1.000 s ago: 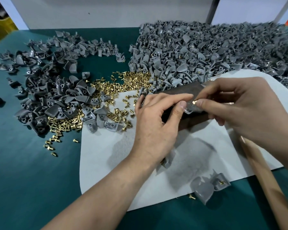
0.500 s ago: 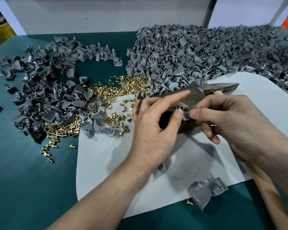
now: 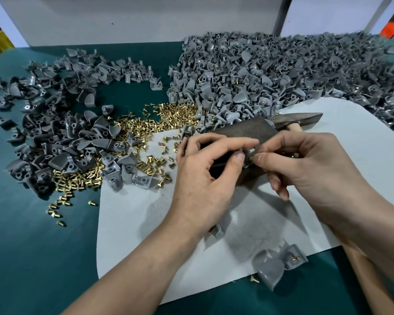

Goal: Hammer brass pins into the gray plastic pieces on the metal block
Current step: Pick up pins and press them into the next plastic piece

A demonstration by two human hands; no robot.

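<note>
Covering the whole bench is a teal green cloth, and over its far right sprawls the biggest thing on it, a deep heap of gray moulded plastic pieces. Several show a brass glint in their holes, so I judge these done. A white felt mat lies near right. On the left a looser spread of gray pieces with empty holes suggests plenty is left to do. Both hands meet over the mat's far middle. The left hand pinches a small gray plastic piece between thumb and forefinger, and the right hand pinches the same piece from the right with thumb and forefinger tips. Just behind the fingers stands the dark, rust-brown metal block. A hammer with dark steel head and wooden handle lies against the block's far right, its handle running under the right hand, ungripped as far as shows. Short flat-headed brass pins scatter between the two heaps. At the mat's near edge lie a few pinned gray pieces. The held piece, mostly hidden by fingertips, sits at the block's near edge. Whether a pin is in it I cannot tell, though seating one before striking looks like the step in hand.
</note>
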